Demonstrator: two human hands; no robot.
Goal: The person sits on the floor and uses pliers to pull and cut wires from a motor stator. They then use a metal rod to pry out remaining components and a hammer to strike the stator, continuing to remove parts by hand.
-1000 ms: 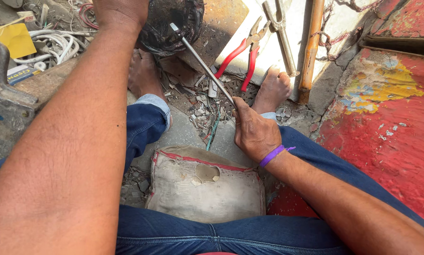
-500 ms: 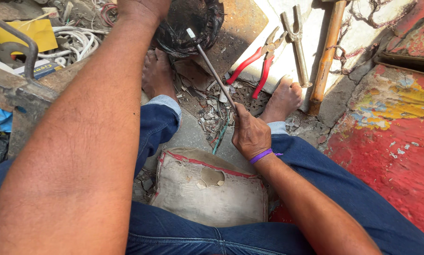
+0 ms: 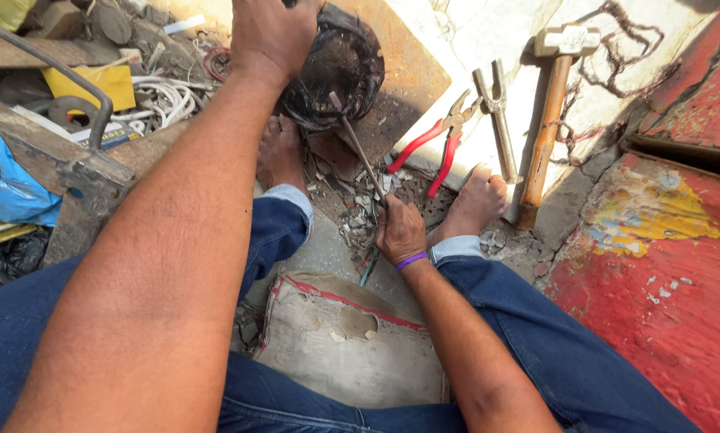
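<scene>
My left hand [image 3: 270, 36] grips the top rim of a round, dark, dirty metal motor part [image 3: 336, 68] that stands on the ground between my bare feet. My right hand [image 3: 400, 231], with a purple band at the wrist, is shut on the handle of a long thin metal rod [image 3: 357, 144]. The rod's tip rests against the lower edge of the dark part. A green-handled piece sticks out below my right hand.
Red-handled pliers [image 3: 432, 152], a metal wrench [image 3: 498, 120] and a wooden-handled hammer [image 3: 546, 120] lie to the right on the pale floor. Scrap bits litter the ground by my feet. White wires, a yellow box and a metal vise [image 3: 79, 160] sit left. A worn cushion [image 3: 352, 345] lies between my legs.
The view has shifted, so the dark part and tools sit lower in frame. My right hand keeps the rod against the part; the left hand still holds its rim.
</scene>
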